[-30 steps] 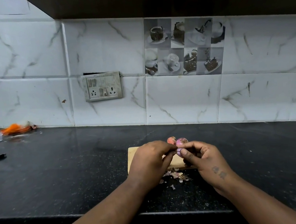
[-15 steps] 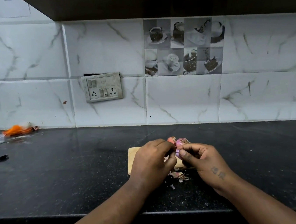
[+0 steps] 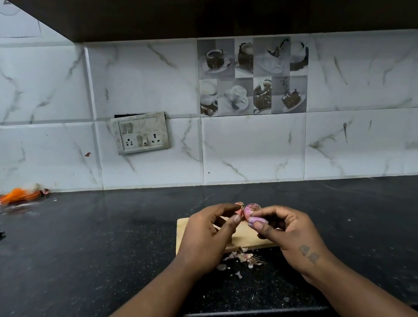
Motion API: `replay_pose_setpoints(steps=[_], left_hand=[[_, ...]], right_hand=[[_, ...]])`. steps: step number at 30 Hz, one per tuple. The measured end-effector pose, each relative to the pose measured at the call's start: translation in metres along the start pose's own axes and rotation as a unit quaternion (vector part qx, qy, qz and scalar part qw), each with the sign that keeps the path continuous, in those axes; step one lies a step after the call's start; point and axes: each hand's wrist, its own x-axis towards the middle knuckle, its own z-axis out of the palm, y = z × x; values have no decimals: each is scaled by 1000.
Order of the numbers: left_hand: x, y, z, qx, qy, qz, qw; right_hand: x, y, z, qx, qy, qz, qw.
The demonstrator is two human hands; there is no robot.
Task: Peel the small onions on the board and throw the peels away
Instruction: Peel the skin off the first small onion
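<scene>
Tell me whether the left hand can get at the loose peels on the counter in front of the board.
Probably yes. The loose peels lie on the counter beside the left hand, nothing between them. It pinches a peel strip from the small onion, so it must drop that first.

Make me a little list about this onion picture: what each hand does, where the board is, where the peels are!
left hand: pinches a peel strip coming off the onion
right hand: holds the small onion above the board
board: wooden, lying on the black counter
loose peels: on the counter, just off the board's near edge
</scene>
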Motion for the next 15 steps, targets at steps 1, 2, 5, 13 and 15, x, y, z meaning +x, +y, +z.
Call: replay_pose_setpoints(steps=[1,2,5,13,15], left_hand=[[1,0,0,17,-6,11,1000],[1,-1,0,41,-12,28,999],[-1,0,0,88,-17,60,994],[-1,4,2,50,7,27,998],[-1,5,3,34,10,9,999]], right_hand=[[0,-1,1,-7,-5,-1,1000],[0,-1,2,-15,-9,-3,1000],[-1,-5,3,-40,-19,-19,999],[1,-2,3,-83,-29,-49,995],[2,0,3,-114,-38,-58,991]])
